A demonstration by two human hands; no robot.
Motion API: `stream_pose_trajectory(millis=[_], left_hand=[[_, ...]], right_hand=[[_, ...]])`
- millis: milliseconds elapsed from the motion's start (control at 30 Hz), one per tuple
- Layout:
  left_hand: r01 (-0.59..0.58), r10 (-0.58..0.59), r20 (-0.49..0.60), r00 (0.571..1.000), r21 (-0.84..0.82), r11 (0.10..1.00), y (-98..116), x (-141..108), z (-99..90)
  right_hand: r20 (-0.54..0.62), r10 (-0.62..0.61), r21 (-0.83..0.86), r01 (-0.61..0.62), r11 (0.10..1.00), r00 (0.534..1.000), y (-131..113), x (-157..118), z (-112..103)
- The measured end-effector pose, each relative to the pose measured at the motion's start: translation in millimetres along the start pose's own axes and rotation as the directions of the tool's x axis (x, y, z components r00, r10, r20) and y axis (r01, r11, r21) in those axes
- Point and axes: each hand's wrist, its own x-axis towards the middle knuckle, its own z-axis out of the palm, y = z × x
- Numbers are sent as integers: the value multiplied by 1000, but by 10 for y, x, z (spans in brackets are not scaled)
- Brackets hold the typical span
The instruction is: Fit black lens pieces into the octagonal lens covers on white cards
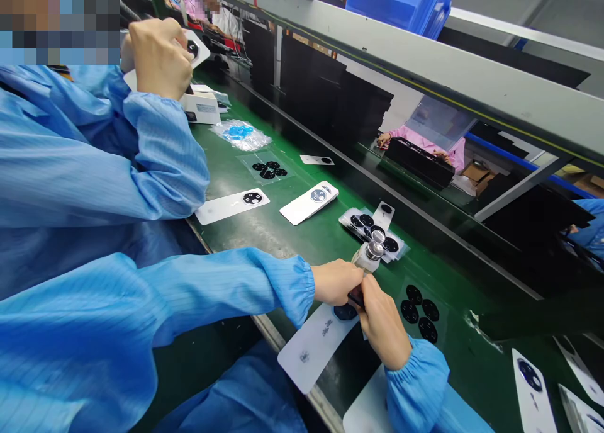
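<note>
My left hand (338, 282) and my right hand (384, 326) meet over the table, fingers closed. Between their fingertips is a small dark piece (357, 296), mostly hidden, its kind unclear. Just below lies a white phone back cover (314, 351) with a black round camera area, partly covered by my hands. Right behind my fingers stands a small bottle with a metal top (374, 250). Beyond it is a stack of clear sheets with black camera lens covers (352, 218). To the right of my right hand, another clear sheet carries several black lens covers (428, 329).
On the green table (302, 257) lie more white back covers (233, 206), a stacked pair (309, 203) and a plastic bag (243, 134). A co-worker's hand (160, 58) holds a cover at upper left. A metal rail (401, 61) crosses above, with a blue bin (396, 5).
</note>
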Motion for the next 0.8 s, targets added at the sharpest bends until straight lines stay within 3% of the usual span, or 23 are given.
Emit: stream_pose_trajectory(millis=[567, 800], left_hand=[[15, -15, 9, 1000, -70, 997, -64, 36, 8], [50, -64, -53, 997, -238, 970, -240, -40, -32]], right_hand=[[59, 12, 63, -15, 998, 998, 85, 30, 14], [20, 76, 206, -78, 975, 997, 125, 105, -187]])
